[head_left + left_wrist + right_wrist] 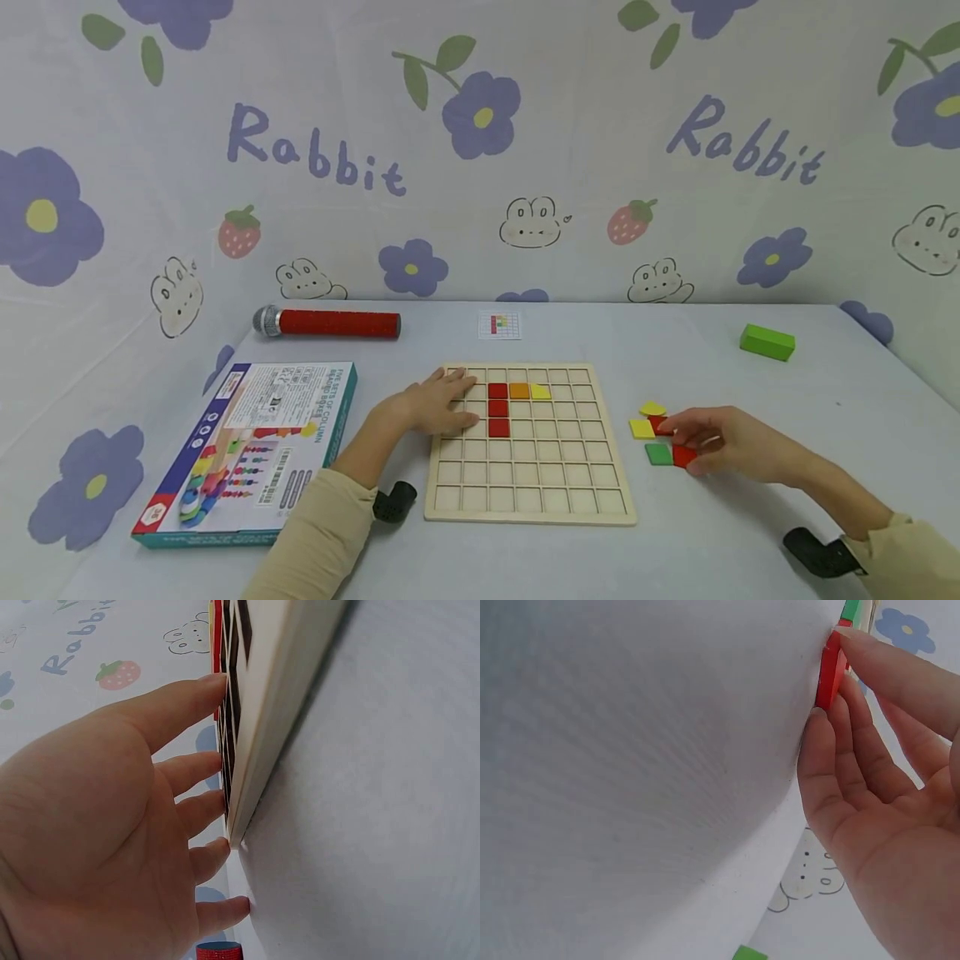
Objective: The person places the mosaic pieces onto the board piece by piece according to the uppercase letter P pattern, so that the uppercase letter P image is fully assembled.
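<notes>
My left hand (442, 403) rests on the left side of a wooden grid board (530, 512), fingers spread, thumb and fingertips along its edge in the left wrist view. On the board, red tiles (498, 408) form a short column, with an orange tile (519, 391) and a yellow piece (540, 392) beside the top one. To the board's right, my right hand (738, 446) reaches over loose tiles, fingers loosely bent. Its thumb touches a red tile (829, 675) next to a green tile (659, 454); its forefinger meets another red tile (658, 425) beside yellow pieces (642, 429).
A printed game box (255, 442) lies at the left, with a red microphone (337, 324) behind it. A small card with a coloured grid (499, 325) lies behind the board. A green block (767, 342) sits at the back right. Patterned cloth (562, 167) hangs behind the table.
</notes>
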The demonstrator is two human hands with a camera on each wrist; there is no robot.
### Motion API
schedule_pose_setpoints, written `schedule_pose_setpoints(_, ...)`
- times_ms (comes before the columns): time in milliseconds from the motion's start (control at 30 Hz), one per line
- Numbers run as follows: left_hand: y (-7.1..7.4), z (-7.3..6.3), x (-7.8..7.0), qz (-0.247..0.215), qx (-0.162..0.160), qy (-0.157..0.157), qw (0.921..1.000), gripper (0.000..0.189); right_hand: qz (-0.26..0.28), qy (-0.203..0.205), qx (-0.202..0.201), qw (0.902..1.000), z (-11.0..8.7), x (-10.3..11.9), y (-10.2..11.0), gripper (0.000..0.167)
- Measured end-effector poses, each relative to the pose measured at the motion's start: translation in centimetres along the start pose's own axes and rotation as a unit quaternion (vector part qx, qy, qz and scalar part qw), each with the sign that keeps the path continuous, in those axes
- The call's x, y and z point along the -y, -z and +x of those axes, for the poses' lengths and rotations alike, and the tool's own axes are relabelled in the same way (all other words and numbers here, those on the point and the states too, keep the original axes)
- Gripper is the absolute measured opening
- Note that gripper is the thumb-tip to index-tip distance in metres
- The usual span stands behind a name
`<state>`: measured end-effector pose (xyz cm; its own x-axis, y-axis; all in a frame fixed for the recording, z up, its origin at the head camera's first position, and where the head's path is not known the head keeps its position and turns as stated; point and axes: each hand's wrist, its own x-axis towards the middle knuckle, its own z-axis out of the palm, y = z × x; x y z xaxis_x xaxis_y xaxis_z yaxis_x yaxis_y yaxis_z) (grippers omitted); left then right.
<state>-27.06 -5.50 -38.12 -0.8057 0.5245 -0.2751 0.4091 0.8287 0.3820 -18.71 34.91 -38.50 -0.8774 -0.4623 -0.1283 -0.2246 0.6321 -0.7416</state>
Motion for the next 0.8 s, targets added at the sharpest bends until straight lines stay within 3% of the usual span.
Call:
schedule_pose_setpoints(167, -0.1, 0.1, 0.2, -0.001, 0.001, 0.000, 1.0000, 0.066, -0.001, 0.007, 0.000, 1.0000, 0.2, -0.1, 0.0, 0.047)
schedule_pose_setpoints(467, -0.1, 0.1, 0.3, 0.003, -0.001, -0.003, 1.0000, 0.066, 0.001, -0.033, -0.019, 0.9993, 0.7, -0.9, 0.4, 0.047)
schedule_pose_setpoints(633, -0.1, 0.0, 0.3, 0.005, -0.001, 0.003, 1.0000, 0.067, -0.028, -0.025, -0.031, 0.9988, 1.1, -0.8, 0.5, 0.042)
schedule_pose_setpoints(800, -0.2, 0.2, 0.3, 0.008, -0.001, 0.000, 1.0000, 0.066, -0.078, -0.054, -0.071, 0.9930, 1.2, -0.2, 0.5, 0.031)
